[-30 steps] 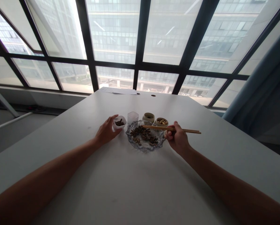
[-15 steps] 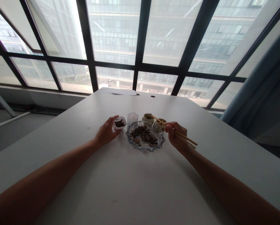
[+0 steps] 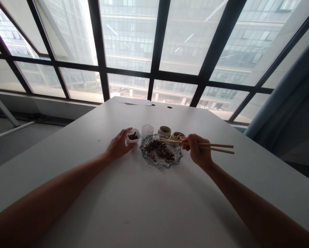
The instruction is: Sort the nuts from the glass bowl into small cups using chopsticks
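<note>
My left hand (image 3: 119,144) is closed around a small white cup (image 3: 133,140) with dark, long seed-like pieces (image 3: 133,136) in it. In my right hand (image 3: 197,148) is a pair of wooden chopsticks (image 3: 216,146), their tips over the far part of a scalloped glass bowl (image 3: 161,166). Many brown pieces, looking like sunflower seeds (image 3: 158,148), lie in that bowl. Whether the tips pinch a piece is too small to tell. Behind the bowl stand a translucent white cup (image 3: 147,131), a round beige cup (image 3: 164,131) and another beige cup (image 3: 177,135) holding pale nut-like pieces.
Everything stands on a long white table (image 3: 144,206). White paper sheets (image 3: 133,101) lie at its far end, near two dark round holes in the top. Large windows (image 3: 175,41) rise beyond, and a blue curtain (image 3: 280,103) hangs at the right.
The chopsticks have swung from pointing toward the beige cups to lying nearly level, tips now over the glass bowl. My right hand has turned with them. My left hand keeps the white cup.
</note>
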{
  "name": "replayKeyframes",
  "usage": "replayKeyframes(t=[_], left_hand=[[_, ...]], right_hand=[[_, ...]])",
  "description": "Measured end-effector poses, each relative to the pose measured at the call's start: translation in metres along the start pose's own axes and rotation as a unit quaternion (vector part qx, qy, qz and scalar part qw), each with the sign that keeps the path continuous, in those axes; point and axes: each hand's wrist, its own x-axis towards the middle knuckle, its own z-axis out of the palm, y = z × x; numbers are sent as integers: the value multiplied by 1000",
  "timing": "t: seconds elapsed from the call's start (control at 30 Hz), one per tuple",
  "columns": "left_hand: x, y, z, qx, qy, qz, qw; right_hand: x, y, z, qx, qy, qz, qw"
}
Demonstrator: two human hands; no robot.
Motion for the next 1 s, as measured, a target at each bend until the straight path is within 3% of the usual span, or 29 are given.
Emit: replayKeyframes(t=[0.1, 0.47, 0.87, 1.0], left_hand=[[0, 1, 0, 2, -2, -7, 1000], [0, 3, -1, 20, -29, -48, 998], [2, 3, -1, 48, -47, -69, 995], [3, 1, 1, 51, -59, -91, 993]], right_hand=[[-5, 0, 6, 14, -46, 26, 999], [-14, 19, 15, 23, -88, 64, 994], [-13, 5, 13, 36, 24, 79, 996], [-12, 4, 14, 20, 29, 95, 995]])
